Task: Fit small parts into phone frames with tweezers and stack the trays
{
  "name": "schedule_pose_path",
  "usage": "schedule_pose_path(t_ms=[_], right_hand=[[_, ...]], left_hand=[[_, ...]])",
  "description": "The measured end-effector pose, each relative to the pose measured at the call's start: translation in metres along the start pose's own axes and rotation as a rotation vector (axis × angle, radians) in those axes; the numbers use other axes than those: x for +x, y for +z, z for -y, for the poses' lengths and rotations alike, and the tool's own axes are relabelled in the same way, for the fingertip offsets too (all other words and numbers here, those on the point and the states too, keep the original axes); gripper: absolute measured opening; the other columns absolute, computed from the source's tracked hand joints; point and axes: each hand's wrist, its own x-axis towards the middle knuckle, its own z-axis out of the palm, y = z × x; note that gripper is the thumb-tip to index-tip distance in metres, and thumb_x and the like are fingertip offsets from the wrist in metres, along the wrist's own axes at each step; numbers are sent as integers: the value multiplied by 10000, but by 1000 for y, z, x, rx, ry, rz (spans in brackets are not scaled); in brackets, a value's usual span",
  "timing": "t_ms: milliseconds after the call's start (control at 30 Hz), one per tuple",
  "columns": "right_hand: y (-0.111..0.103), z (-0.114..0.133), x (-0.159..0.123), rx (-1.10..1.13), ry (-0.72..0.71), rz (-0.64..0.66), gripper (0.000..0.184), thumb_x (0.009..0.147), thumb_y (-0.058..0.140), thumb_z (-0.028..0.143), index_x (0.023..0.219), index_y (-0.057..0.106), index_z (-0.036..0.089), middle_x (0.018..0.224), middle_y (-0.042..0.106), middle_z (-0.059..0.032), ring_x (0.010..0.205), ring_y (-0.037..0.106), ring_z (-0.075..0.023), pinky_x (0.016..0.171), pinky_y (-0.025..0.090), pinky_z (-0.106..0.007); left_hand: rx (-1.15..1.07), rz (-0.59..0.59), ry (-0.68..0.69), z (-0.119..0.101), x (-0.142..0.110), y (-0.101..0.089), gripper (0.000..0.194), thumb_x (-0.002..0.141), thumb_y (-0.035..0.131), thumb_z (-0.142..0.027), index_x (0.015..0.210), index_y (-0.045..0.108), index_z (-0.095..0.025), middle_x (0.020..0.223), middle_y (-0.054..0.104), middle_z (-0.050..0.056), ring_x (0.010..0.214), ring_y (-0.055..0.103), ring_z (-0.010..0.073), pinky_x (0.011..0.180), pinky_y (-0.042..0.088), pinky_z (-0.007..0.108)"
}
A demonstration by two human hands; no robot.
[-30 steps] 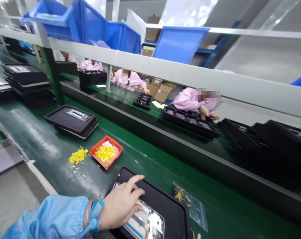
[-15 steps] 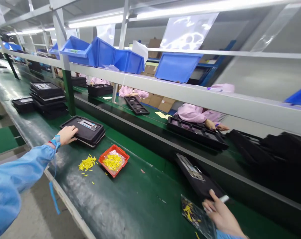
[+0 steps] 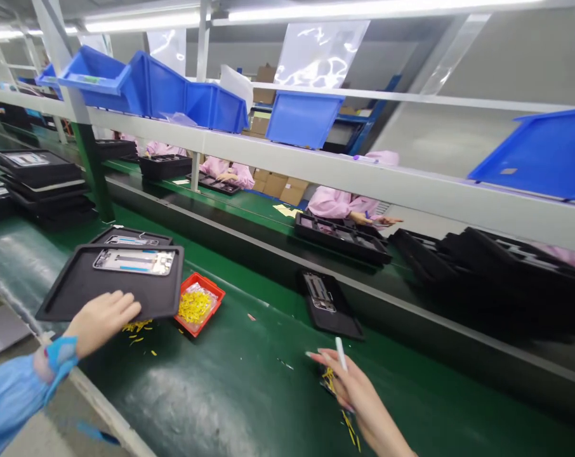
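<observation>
The left hand [image 3: 104, 315] closes on the near edge of a black tray [image 3: 73, 289] holding a metal phone frame [image 3: 134, 261] above the green bench [image 3: 183, 393], while the right hand [image 3: 358, 390] pinches a white stick [image 3: 341, 353] over loose yellow strips [image 3: 329, 379].

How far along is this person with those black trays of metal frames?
Looks done: one black plastic tray holding a silvery metal frame lies on the green belt, apart from both hands. In hand: the left hand is at the edge of a second black tray with a frame; the right hand pinches a white stick over yellow slivers. Remaining: a red plastic tray holds more yellow strips.
</observation>
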Motion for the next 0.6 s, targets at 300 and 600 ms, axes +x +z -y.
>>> schedule_pose_path(t_ms=[300, 600], right_hand=[[69, -4, -79, 226, -98, 377, 725, 691, 716, 543, 1323, 424, 342, 1164, 639, -43, 659, 613, -130, 629, 488, -252], [19, -37, -94, 266, 37, 84, 505, 662, 770, 469, 1100, 616, 269, 1115, 662, -30, 1043, 601, -232, 905, 468, -321]], left_hand=[[-175, -338, 540, -151, -6, 5, 396, 940, 271, -86, 650, 506, -217, 603, 526, -12, 560, 464, 138, 586, 392, 266], [-415, -207, 605, -224, -26, 55, 270, 921, 429, -112, 683, 509, -212, 588, 543, -41, 548, 509, 112, 559, 407, 233]])
